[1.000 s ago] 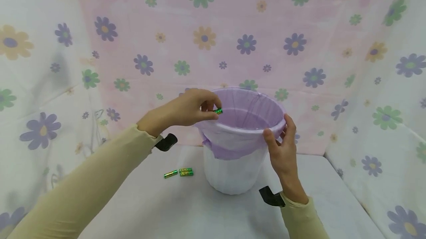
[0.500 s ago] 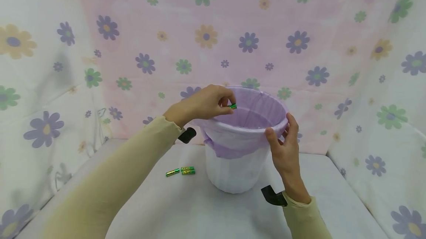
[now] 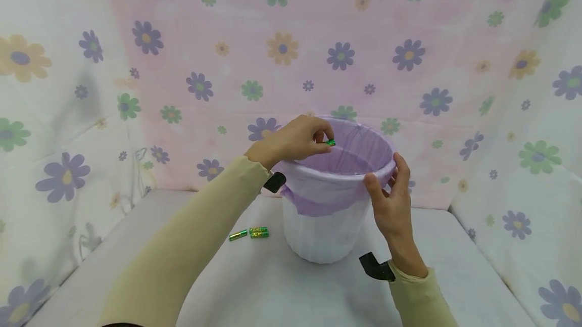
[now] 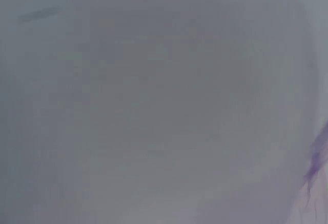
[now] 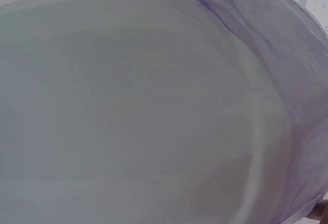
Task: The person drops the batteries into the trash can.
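Observation:
A white bin [image 3: 325, 238] stands on the table, lined with a thin purple bag [image 3: 325, 203] folded over its rim. Over the bin's opening, my left hand [image 3: 297, 140] pinches a small green battery [image 3: 331, 142] between thumb and fingers. My right hand [image 3: 393, 211] grips the rim at the right, thumb on the near side and fingers round the edge. In the right wrist view the bag's folded edge [image 5: 287, 60] drapes down the bin's pale wall [image 5: 128, 106]. The left wrist view is hazy, with a scrap of the purple bag [image 4: 318, 157] at its right edge.
Left of the bin, a pair of green-and-gold batteries [image 3: 259, 234] lie side by side, with another battery [image 3: 238, 235] angled next to them. The table [image 3: 282, 291] has a white cover. Flower-printed cloth [image 3: 218, 64] hangs behind and along both sides.
My left hand has moved right with the battery, from the bin's left rim to over the opening. The right hand keeps its grip on the rim.

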